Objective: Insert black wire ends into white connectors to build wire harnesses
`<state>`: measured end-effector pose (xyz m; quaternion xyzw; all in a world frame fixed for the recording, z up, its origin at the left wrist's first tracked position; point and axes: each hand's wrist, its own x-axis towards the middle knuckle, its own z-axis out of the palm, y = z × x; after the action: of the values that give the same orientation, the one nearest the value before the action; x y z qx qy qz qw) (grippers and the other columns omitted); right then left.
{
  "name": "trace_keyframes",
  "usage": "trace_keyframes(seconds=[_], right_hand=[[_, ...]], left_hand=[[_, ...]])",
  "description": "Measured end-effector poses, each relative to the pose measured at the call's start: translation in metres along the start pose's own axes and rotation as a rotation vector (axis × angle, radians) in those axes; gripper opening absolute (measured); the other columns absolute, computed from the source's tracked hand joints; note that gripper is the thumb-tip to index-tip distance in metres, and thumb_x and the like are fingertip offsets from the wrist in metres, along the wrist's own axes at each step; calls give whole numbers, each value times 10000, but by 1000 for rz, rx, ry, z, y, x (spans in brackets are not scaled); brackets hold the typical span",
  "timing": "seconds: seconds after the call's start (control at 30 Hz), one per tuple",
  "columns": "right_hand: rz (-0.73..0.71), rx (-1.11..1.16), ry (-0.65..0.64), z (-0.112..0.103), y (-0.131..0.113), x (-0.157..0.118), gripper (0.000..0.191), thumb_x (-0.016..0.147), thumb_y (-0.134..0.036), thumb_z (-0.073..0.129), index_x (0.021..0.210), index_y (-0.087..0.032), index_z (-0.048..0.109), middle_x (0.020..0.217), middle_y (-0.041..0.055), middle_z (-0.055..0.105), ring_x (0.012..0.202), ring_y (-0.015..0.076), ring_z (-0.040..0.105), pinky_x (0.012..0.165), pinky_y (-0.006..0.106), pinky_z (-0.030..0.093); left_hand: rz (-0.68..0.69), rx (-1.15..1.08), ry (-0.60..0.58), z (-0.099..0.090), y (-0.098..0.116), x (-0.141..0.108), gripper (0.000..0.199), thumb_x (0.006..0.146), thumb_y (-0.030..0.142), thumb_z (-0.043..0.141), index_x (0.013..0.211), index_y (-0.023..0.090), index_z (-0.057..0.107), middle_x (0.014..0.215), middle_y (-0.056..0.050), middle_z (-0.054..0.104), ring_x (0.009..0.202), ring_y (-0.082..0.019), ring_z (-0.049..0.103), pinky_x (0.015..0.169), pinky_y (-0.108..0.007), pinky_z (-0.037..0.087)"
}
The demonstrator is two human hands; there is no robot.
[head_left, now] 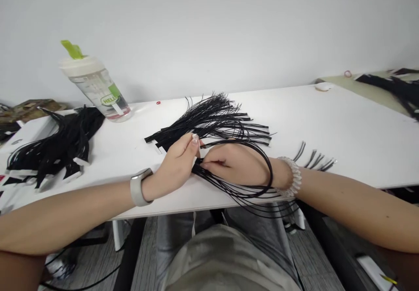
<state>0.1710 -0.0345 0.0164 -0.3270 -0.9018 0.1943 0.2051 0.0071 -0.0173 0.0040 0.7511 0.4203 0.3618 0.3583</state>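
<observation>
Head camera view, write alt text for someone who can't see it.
A person's left hand and right hand hold a looped bundle of thin black cables at a white table, with more black cables behind and a bottle leftward.

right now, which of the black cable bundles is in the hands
The looped bundle held in left hand and right hand, its loop crossing the right wrist; the rear pile and the left pile beside the flip-top bottle lie on the tabletop.

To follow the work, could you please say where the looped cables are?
Right of centre in the head view, the looped cables cross over the right hand near the table edge.
</observation>
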Motion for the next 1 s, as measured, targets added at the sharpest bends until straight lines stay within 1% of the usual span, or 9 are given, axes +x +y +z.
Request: trace_keyframes(seconds=[0.1,0.2,0.33,0.43,0.6,0.73,0.83,0.93,1.0], right_hand=[[-1,12,18,0,-1,-2,304,846,-205,382,568,-125,476,540,-29,480,495,43,370,492,175,289],[11,-8,17,0,-2,-2,313,849,-234,399,571,-123,490,514,-38,451,479,39,349,474,175,273],[-4,-24,-4,0,0,-1,309,863,-236,392,608,-117,519,531,-31,484,473,36,357,474,175,278],[-53,-50,27,1,1,-1,276,864,-224,398,659,-115,546,588,-14,537,506,42,389,504,175,303],[-76,-135,35,4,2,-1,248,853,-175,386,694,-115,566,652,15,575,548,63,426,532,194,324],[-75,-159,31,4,2,1,248,858,-164,380,720,-114,580,708,37,600,604,82,468,577,206,341],[-66,-170,25,4,3,3,262,870,-190,381,719,-120,583,745,51,613,642,93,493,602,215,337],[-68,-156,55,5,5,5,274,871,-206,383,690,-125,573,705,41,602,618,86,480,595,210,325],[-61,-137,69,6,7,6,269,865,-197,387,674,-126,562,676,31,591,604,79,467,592,202,321]], left_hand=[[3,-57,-46,0,-2,-1,325,878,387,334,629,182,371,643,17,430,642,-115,413,645,-227,361],[-2,-117,-70,0,-4,0,314,872,381,354,632,180,373,648,19,418,629,-112,399,611,-226,352],[-8,-179,-78,0,-5,1,309,867,360,373,617,177,373,631,23,389,615,-110,376,589,-226,339],[-19,-207,-87,-1,-5,2,306,862,352,386,612,175,388,628,22,397,613,-109,380,574,-225,337],[-93,-152,-105,-3,-4,2,313,856,403,380,641,179,419,646,14,442,582,-109,399,522,-228,342],[-102,-96,-81,-2,-1,0,336,854,433,364,633,182,392,624,17,410,562,-107,390,488,-222,332],[-74,-50,-39,-1,0,0,326,866,426,338,662,179,399,643,14,417,583,-107,398,510,-220,343],[-31,-7,-11,0,-1,0,313,877,403,329,687,171,418,647,15,418,607,-104,398,556,-218,353],[-34,-5,-3,1,-2,0,311,880,404,319,714,168,437,638,18,418,602,-104,402,561,-220,357]])
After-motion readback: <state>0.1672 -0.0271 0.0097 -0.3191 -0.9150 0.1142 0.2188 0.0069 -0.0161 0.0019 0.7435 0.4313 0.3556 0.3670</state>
